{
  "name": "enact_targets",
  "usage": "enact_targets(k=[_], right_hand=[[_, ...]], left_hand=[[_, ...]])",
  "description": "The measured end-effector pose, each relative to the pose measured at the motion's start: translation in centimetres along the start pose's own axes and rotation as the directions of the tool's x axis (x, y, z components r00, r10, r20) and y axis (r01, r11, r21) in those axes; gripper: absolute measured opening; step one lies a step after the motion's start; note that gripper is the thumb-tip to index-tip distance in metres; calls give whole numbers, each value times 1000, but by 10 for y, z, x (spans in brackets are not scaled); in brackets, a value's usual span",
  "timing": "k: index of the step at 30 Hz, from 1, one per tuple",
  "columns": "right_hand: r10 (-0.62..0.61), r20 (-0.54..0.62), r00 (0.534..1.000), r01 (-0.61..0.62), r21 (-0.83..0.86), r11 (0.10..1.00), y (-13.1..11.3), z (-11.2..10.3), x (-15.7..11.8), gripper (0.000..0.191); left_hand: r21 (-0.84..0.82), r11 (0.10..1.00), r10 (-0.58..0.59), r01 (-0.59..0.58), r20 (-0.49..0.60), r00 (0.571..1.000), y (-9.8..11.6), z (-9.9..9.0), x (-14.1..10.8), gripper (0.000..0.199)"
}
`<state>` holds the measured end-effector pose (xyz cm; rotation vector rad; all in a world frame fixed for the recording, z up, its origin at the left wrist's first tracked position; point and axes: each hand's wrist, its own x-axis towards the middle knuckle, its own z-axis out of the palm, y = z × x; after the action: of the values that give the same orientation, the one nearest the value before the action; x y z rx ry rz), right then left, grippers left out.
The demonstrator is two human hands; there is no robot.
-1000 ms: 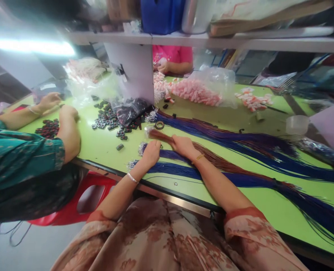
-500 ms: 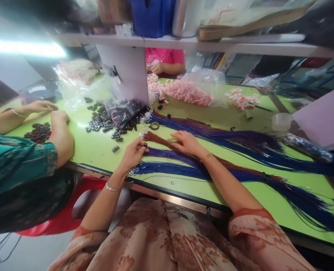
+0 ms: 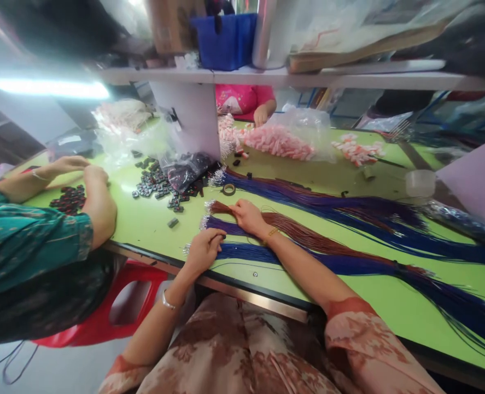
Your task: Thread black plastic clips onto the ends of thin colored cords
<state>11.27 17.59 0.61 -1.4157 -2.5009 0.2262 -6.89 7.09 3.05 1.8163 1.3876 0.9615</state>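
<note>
My right hand (image 3: 249,216) is closed around the bundle of brown wires (image 3: 291,227), close to the silvery terminals at its left end. My left hand (image 3: 205,249) is pinched on a small black piece (image 3: 223,235), which looks like a plastic connector housing, mostly covered by the fingers. Just beyond that hand are the purple wires (image 3: 221,225), whose tips end in silvery terminals. A bundle of blue wires (image 3: 246,251) passes by the left fingertips and runs under my right forearm. The wire bundles come together at a dark tie on the right.
Black connector housings (image 3: 152,180) lie loose at the left, beside a plastic bag. A tape roll (image 3: 228,189) sits near another wire bundle (image 3: 308,197). Pink pieces (image 3: 279,141) are heaped at the back. A co-worker's arms (image 3: 98,191) rest at the left; another person sits opposite.
My right hand has moved left along the brown wires and closed on them near their tips. My left hand has drawn back toward the table edge, still pinching the black piece.
</note>
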Motion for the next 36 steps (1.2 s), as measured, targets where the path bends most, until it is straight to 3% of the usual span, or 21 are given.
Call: enact_targets(k=[2,4,7,10,14,18,23,25,28,30,32,36], right_hand=[[-42,3,999,42,3,999,5,-1,-3,36],[-39,-31,999,39,4,999,6,-5,-10,35],[-61,-104,993,70,82,994,0,-10,-31,39],[-120,-110,987,134,133,982,-5,-11,-56,45],[-164,-97,982,175,129,976,6,-7,-70,43],[-207,-91,974,221,183,958,25,-3,-64,30],[-272,-116,955,293,233,927,46,-3,-60,28],[-276,-126,953,300,240,923,51,-5,-62,29],[-245,-162,956,279,231,932,45,-14,-69,29],[-187,-214,959,233,215,948,33,-23,-79,29],[-163,-220,962,211,217,953,17,-32,-92,25],[-251,-72,965,261,263,929,-10,-34,-111,26]], left_hand=[[-80,992,-101,99,-26,995,-4,-6,-12,23],[-67,991,-119,115,-71,990,-3,-10,-24,23],[160,985,83,-67,-97,992,1,-7,-41,21],[383,883,281,-271,31,959,4,10,-50,24],[527,782,254,-334,220,942,-3,32,-47,28],[518,790,200,-327,286,937,-9,34,-41,30],[391,839,252,-378,336,907,-4,37,-38,26],[314,881,271,-354,278,922,-3,38,-35,25],[191,956,230,-224,-11,973,-3,35,-31,22],[128,980,172,-151,-173,970,-3,30,-31,21],[70,991,129,-118,-191,973,-2,25,-33,20],[-111,994,18,-27,-78,997,0,20,-41,21]])
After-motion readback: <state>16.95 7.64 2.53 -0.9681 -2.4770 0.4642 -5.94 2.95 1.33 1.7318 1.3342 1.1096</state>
